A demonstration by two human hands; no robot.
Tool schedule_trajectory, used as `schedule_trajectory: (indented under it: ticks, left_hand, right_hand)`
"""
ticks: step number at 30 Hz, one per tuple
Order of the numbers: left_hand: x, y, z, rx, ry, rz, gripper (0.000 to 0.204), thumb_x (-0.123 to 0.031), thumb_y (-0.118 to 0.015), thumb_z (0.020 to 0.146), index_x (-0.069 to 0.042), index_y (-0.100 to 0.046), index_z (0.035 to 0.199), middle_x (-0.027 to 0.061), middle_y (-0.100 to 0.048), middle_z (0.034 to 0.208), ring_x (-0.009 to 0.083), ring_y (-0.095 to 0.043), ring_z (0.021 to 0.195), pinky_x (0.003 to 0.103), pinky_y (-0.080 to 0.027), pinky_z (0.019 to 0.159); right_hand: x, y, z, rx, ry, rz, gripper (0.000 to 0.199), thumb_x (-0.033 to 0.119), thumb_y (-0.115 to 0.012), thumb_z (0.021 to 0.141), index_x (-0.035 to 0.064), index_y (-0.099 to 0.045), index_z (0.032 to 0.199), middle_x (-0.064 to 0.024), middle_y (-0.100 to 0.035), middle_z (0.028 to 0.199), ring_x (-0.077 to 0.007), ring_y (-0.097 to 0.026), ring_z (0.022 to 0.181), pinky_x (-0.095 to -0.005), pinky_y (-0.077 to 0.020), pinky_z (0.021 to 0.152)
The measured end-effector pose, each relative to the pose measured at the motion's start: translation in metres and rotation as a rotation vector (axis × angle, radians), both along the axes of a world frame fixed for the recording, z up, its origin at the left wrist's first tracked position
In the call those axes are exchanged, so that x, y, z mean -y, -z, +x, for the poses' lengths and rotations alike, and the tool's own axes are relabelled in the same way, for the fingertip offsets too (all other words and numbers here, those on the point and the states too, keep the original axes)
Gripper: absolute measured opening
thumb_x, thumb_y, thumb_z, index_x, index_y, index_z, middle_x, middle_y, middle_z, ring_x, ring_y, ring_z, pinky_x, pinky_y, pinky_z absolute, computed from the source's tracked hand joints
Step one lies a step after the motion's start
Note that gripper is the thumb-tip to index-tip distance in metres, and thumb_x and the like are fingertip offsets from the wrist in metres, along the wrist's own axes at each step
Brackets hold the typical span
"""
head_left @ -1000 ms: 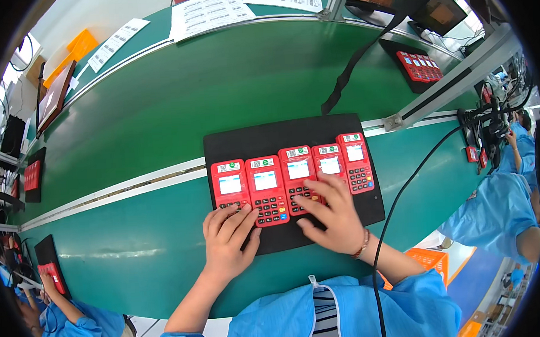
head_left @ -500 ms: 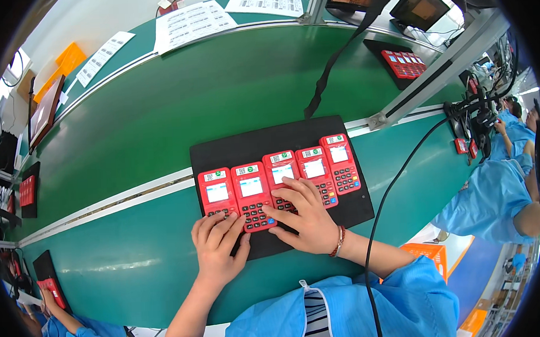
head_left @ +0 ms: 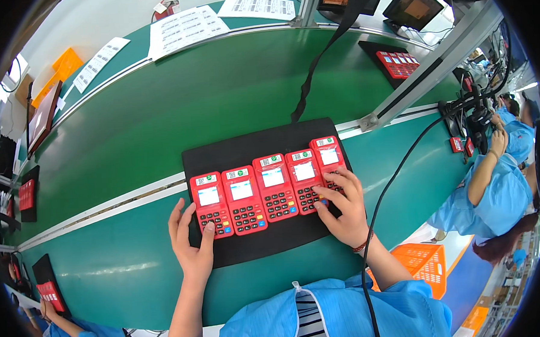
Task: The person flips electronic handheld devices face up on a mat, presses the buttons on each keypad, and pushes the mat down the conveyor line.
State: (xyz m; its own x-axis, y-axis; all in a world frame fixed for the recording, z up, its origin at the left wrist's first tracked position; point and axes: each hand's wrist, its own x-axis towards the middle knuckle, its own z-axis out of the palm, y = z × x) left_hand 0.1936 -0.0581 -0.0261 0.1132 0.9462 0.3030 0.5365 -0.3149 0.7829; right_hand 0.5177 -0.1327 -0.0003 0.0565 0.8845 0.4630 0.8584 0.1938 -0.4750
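Several red handheld card payment terminals point(head_left: 274, 187) lie side by side, screens lit, on a black mat point(head_left: 249, 249) in front of me. My left hand point(head_left: 192, 244) is at the leftmost terminal point(head_left: 209, 198), its thumb over the keypad and its spread fingers along the left side. On the right, my right hand point(head_left: 346, 212) rests with fingers apart over the lower keys of the two rightmost terminals. The rightmost terminal's point(head_left: 328, 156) keypad is mostly hidden under those fingers. Neither hand grasps anything.
A black cable point(head_left: 384, 193) hangs down past my right forearm. The black strap point(head_left: 314, 67) dangles beyond the mat, and a metal post point(head_left: 428, 68) rises to its right. An orange crate point(head_left: 423, 261) stands at lower right. Co-workers in blue sit at both sides.
My left hand has moved left from the keypads to the leftmost terminal's edge. My right hand has shifted right, uncovering the middle terminal. The leftmost terminals have closed up their spacing differently.
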Motion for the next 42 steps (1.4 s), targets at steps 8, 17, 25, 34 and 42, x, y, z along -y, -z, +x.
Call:
schedule_trajectory:
  ticks: [8, 17, 25, 34, 42]
  left_hand:
    - [-0.006, -0.001, 0.001, 0.043, 0.026, -0.074, 0.052, -0.014, -0.076, 0.089, -0.005, -0.060, 0.137, 0.0213, -0.048, 0.151, 0.0362, -0.050, 0.138, 0.047, -0.042, 0.113]
    - [-0.026, -0.005, 0.015, 0.081, 0.137, -0.053, 0.068, -0.013, -0.080, 0.083, -0.009, -0.054, 0.145, 0.0177, -0.043, 0.152, 0.0324, -0.045, 0.139, 0.045, -0.037, 0.117]
    - [-0.027, -0.008, 0.021, 0.168, 0.122, -0.172, 0.071, -0.006, -0.082, 0.078, -0.013, -0.056, 0.143, 0.0156, -0.039, 0.152, 0.0311, -0.042, 0.142, 0.044, -0.039, 0.117]
    - [-0.028, -0.004, 0.016, 0.186, 0.157, -0.125, 0.074, -0.003, -0.081, 0.076, -0.011, -0.053, 0.145, 0.0166, -0.039, 0.154, 0.0307, -0.042, 0.144, 0.043, -0.039, 0.118]
    - [-0.033, -0.003, -0.005, 0.259, 0.352, -0.194, 0.093, -0.008, -0.081, 0.071, -0.013, -0.042, 0.155, 0.0194, -0.032, 0.161, 0.0358, -0.030, 0.152, 0.049, -0.028, 0.124]
  right_hand:
    - [-0.023, 0.002, -0.031, -0.016, -0.154, -0.002, 0.032, 0.011, -0.081, 0.079, 0.0146, -0.077, 0.111, -0.0112, -0.058, 0.136, -0.0429, -0.046, 0.136, -0.0530, -0.0429, 0.110]
    - [-0.021, 0.003, -0.025, 0.007, -0.154, -0.007, 0.028, 0.012, -0.082, 0.078, 0.0139, -0.079, 0.105, -0.0115, -0.062, 0.131, -0.0414, -0.048, 0.135, -0.0521, -0.0444, 0.107]
    - [-0.024, 0.005, -0.023, 0.038, -0.176, -0.033, 0.029, 0.012, -0.082, 0.078, 0.0134, -0.079, 0.106, -0.0100, -0.061, 0.131, -0.0405, -0.047, 0.136, -0.0526, -0.0413, 0.110]
    - [-0.033, 0.002, -0.065, 0.013, -0.319, -0.074, 0.043, 0.022, -0.085, 0.076, 0.0162, -0.075, 0.117, -0.0119, -0.056, 0.138, -0.0416, -0.046, 0.136, -0.0590, -0.0394, 0.112]
    - [-0.034, 0.008, -0.066, 0.061, -0.330, -0.075, 0.040, 0.025, -0.084, 0.077, 0.0166, -0.075, 0.115, -0.0130, -0.057, 0.138, -0.0383, -0.051, 0.133, -0.0625, -0.0366, 0.114]
